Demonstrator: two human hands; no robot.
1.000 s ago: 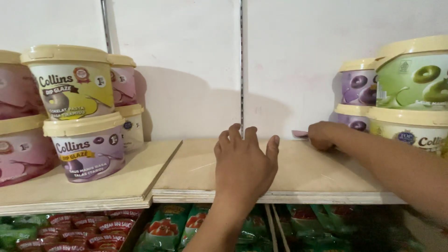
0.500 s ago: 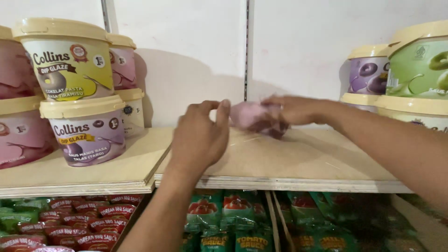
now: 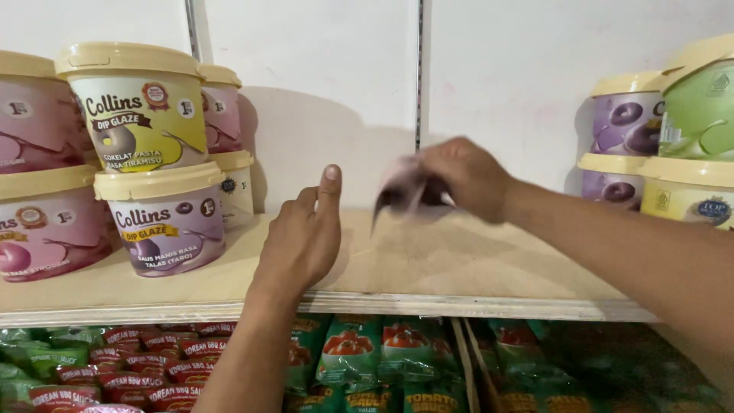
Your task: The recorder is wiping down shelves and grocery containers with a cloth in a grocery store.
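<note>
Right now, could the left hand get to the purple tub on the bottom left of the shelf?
Probably yes: the left hand hangs just right of the purple tub, with only bare wooden shelf between them.

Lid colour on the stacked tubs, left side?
Pale yellow lids, clearest in the head view.

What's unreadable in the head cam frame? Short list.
- Pinkish thing in right hand: motion-blurred, kind unclear.
- Right hand's fingers: smeared, grip unclear.
- Green tub: cut by right edge.
- Pink tubs: cut by left edge.
- Sachets below: partly hidden by left hand and forearm.
</note>
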